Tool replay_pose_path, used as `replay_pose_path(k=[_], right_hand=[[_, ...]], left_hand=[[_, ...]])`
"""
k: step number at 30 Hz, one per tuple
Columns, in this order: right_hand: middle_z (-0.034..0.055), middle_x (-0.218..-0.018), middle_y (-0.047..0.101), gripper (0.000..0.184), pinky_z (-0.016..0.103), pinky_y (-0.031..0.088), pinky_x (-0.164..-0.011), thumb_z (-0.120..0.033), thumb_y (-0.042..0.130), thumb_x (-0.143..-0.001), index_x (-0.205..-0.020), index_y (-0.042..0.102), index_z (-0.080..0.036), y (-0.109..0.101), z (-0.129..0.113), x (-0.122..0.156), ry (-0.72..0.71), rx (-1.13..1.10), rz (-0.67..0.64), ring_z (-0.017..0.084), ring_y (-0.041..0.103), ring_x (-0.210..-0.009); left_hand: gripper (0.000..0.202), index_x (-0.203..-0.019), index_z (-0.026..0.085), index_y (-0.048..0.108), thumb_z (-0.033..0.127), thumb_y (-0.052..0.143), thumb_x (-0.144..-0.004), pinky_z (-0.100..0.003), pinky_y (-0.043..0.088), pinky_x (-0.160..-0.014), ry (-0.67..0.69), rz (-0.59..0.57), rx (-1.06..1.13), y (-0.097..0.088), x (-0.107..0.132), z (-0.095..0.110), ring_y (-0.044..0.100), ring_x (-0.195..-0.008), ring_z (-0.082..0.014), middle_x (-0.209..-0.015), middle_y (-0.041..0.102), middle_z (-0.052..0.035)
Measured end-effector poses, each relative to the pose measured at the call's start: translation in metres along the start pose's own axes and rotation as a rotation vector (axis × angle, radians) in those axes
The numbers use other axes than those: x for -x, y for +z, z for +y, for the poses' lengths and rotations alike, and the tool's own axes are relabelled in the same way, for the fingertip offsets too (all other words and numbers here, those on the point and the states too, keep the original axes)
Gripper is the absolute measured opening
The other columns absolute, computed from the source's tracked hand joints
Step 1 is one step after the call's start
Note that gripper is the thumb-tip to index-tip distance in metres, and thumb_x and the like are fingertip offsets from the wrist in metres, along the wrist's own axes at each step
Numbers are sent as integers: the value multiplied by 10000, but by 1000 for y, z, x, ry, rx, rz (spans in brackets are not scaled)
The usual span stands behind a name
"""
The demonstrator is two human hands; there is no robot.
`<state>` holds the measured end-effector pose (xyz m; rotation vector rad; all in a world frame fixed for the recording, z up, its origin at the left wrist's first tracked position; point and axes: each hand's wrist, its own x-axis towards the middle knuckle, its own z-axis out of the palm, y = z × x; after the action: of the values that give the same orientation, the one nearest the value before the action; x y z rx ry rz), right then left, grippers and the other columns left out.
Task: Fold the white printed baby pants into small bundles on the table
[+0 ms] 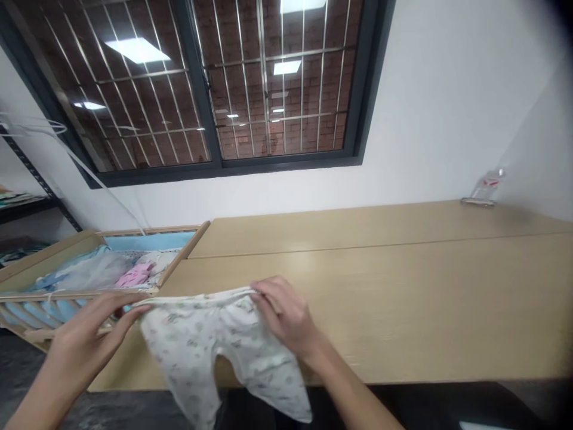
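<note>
While both hands lift it by its top edge, a white baby romper [210, 352] with a small grey print hangs between them, its legs dangling past the near edge of the pale wooden table [380, 298]. The left hand [92, 334] pinches one end of the waistband [192, 297] between fingers and thumb, and the right hand [284, 316] grips the other end, so the band is drawn nearly straight across. Neither hand is spread wide; each is closed narrowly on the cloth. Whether the romper touches the table, I cannot tell.

Just beyond the table's left edge stands a slatted wooden crib [147, 230] with blue padding [147, 240], close behind the left hand. Inside it lie a pink garment [136, 276] and a clear plastic bag [85, 273] among other clothes. A small clear bottle [487, 188] sits at the table's far right corner, well apart from both hands. Above the table's far edge, a barred window [201, 89] is set in the white wall [425, 119].
</note>
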<state>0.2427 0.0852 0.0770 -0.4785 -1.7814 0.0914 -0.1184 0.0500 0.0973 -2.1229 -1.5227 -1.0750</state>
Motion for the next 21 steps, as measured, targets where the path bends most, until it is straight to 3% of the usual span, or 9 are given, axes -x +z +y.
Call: replay_pose_path(k=[3,5,9,14,17,21], right_hand=[[79,-984,709,234,328,565,-811,-167,552,-981,-1190,643,-217,-35,29,-11,50,103,-26,193,679,-905],[82,-986,713,201,342,560,-820,-212,548,-989,-1160,654,-218,-52,51,-12,113,171,-70,204,681,-913],[79,-992,723,175,340,535,-825,-284,538,-990,-1073,672,-209,-71,105,2,329,262,-185,205,673,-904],[69,-907,712,186,287,482,-726,-245,524,-944,-1018,671,-159,-67,179,35,645,289,-272,174,625,-779],[32,-768,671,185,257,433,-637,-218,525,-917,-1002,668,-137,-58,214,51,806,286,-300,148,567,-646],[21,-737,660,187,253,413,-621,-202,527,-905,-987,674,-122,-47,248,61,853,309,-294,139,541,-608]], left_hand=[[345,-993,237,710,557,626,-896,-226,471,-722,39,23,73,46,-37,19,624,-749,-147,-851,713,17],[344,-945,227,719,553,623,-891,-248,472,-726,-9,2,164,77,-56,30,608,-721,-151,-850,727,-6],[357,-927,225,740,551,600,-885,-271,469,-764,-148,-149,287,140,-84,42,632,-794,-179,-957,767,-26],[298,-908,222,756,440,553,-908,-274,437,-746,-251,-465,285,216,-101,49,665,-878,-202,-977,773,-41],[240,-897,214,750,369,567,-909,-272,423,-717,-284,-531,257,255,-103,50,674,-901,-207,-964,770,-55],[190,-941,178,713,278,552,-942,-283,434,-756,-349,-562,187,298,-104,50,660,-968,-211,-1010,749,-94]])
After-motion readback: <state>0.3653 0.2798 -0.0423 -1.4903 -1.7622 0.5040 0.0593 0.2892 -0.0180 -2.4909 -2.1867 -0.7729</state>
